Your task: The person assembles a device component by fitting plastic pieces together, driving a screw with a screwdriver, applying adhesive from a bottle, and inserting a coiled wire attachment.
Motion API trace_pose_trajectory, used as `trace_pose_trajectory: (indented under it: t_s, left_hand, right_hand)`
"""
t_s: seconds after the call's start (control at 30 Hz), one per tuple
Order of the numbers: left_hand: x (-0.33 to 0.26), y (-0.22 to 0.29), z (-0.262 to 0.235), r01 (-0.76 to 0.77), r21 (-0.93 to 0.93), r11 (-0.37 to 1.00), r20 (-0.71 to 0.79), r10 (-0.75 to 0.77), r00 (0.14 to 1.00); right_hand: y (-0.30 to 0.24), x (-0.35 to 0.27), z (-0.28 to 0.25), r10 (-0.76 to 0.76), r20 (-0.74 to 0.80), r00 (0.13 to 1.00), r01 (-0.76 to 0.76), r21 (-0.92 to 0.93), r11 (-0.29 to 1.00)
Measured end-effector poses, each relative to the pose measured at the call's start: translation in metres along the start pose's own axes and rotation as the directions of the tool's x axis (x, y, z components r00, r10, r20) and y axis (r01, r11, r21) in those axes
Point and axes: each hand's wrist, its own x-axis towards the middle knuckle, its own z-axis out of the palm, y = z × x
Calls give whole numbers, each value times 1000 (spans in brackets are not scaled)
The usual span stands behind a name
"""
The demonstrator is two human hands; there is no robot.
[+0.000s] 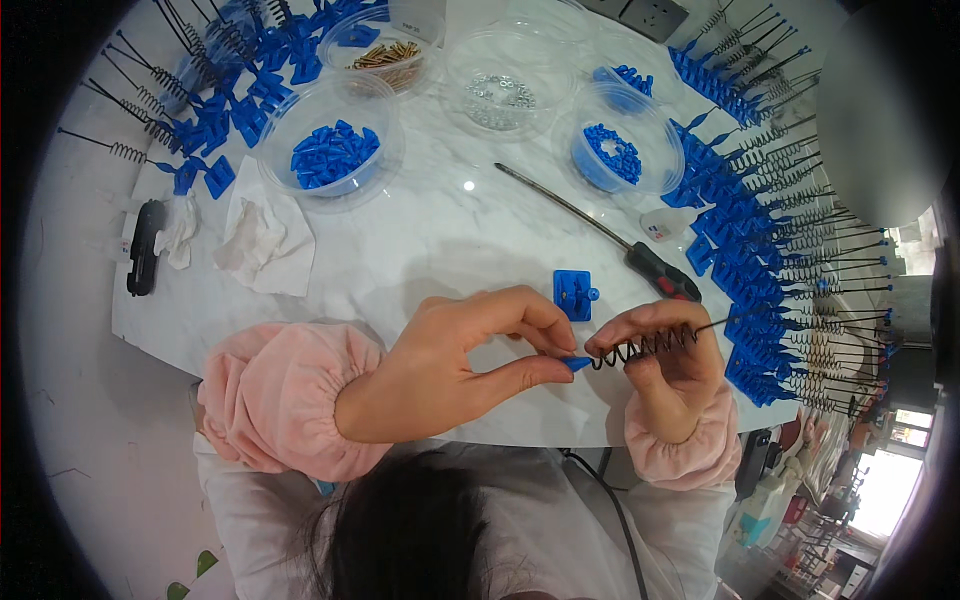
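Note:
My left hand [445,365] pinches a small blue cone-shaped plastic piece [577,363] between thumb and fingertips. Facing it, my right hand [685,385] is closed around a black coiled wire spring [650,347], whose straight end runs out to the right. The spring's near end is right beside the blue cone; whether the two are joined I cannot tell. Just beyond my fingers a blue square plastic base [572,296] with a small knob lies on the marble-patterned table [440,240].
A screwdriver [650,268] lies beyond my right hand, near a small white bottle [668,222]. Tubs hold blue cones [335,155], brass-coloured parts [388,62], metal nuts [500,100] and blue bits [612,150]. Blue spring assemblies [735,225] crowd the right edge. Crumpled tissue [265,240] and a black tool [146,248] lie left.

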Motion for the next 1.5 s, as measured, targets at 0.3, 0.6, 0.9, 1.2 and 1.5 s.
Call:
trace_pose_trajectory:
  t_s: [0.3,0.6,0.9,1.2,1.5]
  left_hand:
    - [-2,-6,6,242,-181,953,161,-214,963]
    - [10,-20,4,-128,295,947,42,121,992]
    - [40,-47,9,-240,495,835,11,271,963]
    - [30,-42,0,-232,531,815,74,229,971]
    - [16,-33,-13,-173,519,837,31,184,982]
  right_hand:
    - [-7,3,7,230,9,973,-229,144,963]
    - [-37,16,-31,270,-135,953,-288,-129,949]
    - [-31,24,-40,338,45,940,-144,-847,512]
    - [-7,17,-37,249,52,967,-64,-898,436]
    - [3,20,-28,163,66,984,-16,-889,457]
